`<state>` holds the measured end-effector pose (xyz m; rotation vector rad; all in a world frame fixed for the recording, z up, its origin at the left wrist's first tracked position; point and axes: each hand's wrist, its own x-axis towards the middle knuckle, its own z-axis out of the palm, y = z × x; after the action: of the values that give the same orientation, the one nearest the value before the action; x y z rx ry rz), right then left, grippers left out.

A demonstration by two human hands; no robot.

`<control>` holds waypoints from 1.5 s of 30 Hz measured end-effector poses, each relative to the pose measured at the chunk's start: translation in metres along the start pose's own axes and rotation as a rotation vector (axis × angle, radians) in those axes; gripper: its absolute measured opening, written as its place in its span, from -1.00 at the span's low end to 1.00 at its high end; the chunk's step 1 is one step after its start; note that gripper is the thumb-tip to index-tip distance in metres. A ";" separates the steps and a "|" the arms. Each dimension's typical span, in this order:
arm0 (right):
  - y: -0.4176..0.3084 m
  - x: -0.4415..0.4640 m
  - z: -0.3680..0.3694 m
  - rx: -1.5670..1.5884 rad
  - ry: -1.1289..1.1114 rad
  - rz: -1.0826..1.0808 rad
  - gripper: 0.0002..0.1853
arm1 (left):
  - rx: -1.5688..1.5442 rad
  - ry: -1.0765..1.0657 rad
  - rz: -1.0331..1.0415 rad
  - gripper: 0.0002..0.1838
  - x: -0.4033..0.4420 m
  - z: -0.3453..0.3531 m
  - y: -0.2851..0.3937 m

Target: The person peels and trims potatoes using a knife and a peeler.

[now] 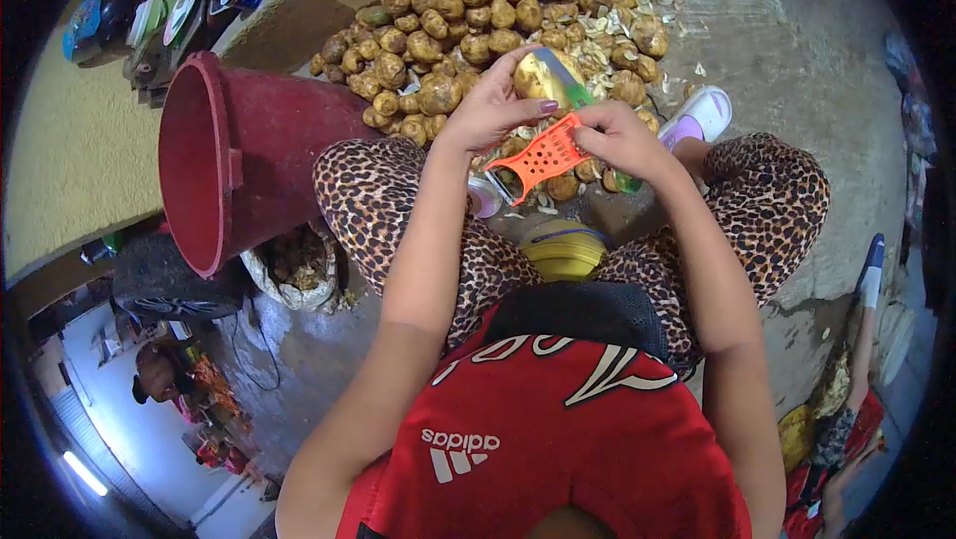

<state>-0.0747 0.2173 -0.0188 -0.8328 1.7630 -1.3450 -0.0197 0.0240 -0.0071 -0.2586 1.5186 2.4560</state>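
My left hand [501, 104] is wrapped round a partly peeled, pale yellow potato [535, 79], held up in front of the pile. In my right hand [619, 137] is an orange peeler [547, 159] with a holed, grater-like body and a metal blade at its lower left end. A green-handled knife [564, 75] lies across the potato, its blade pointing up and left; the fingers of my right hand are close to its handle. Beyond my hands a large pile of unpeeled potatoes [453, 11] rests on the floor, with peelings [597, 46] scattered over its right side.
A big red bucket [289, 131] lies tipped at the left. Below it stands a white sack [299, 285]. Something yellow [563, 248] is between my legs. Other people [164, 375] show at the lower left, and another person's arm [862, 350] at the right.
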 end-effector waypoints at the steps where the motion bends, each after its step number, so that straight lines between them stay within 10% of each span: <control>1: -0.002 0.000 0.000 -0.023 -0.015 -0.009 -0.78 | 0.009 -0.019 0.005 -0.21 0.000 -0.001 -0.001; 7: -0.010 -0.004 0.002 0.114 -0.041 0.003 -0.79 | 0.032 -0.072 0.008 -0.24 -0.001 -0.002 0.002; 19: -0.026 -0.010 0.006 -0.718 0.211 -0.071 -0.69 | 0.182 -0.006 0.060 -0.22 0.003 -0.001 0.002; 33: -0.024 -0.016 -0.007 -0.629 0.270 -0.066 -0.68 | 0.398 0.155 0.137 -0.23 0.002 -0.002 0.011; 45: -0.019 -0.030 -0.059 -0.396 0.418 -0.014 -0.74 | -0.353 0.393 -0.003 -0.73 0.002 -0.017 -0.012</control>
<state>-0.1099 0.2665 0.0143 -0.8103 2.4083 -1.2611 -0.0174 0.0138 -0.0254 -0.8490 1.1883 2.7776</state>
